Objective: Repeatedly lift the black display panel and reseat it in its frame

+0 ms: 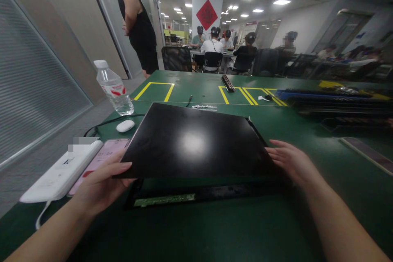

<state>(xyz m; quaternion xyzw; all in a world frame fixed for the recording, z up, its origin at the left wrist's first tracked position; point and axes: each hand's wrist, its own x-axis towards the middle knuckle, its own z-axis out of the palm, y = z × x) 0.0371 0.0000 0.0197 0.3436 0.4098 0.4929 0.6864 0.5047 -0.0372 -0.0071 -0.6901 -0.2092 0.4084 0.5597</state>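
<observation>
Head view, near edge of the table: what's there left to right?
White box → left hand → black panel → right hand → flat device. Both hands hold the panel's side edges.

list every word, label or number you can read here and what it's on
Phone screen: looks like "01:09", blurred, unsure.
Red diamond sign: character too blurred.
Water bottle label: too small.
Green strip under the black panel: print too small.
The black panel itself, held by left hand and right hand: none.
</observation>
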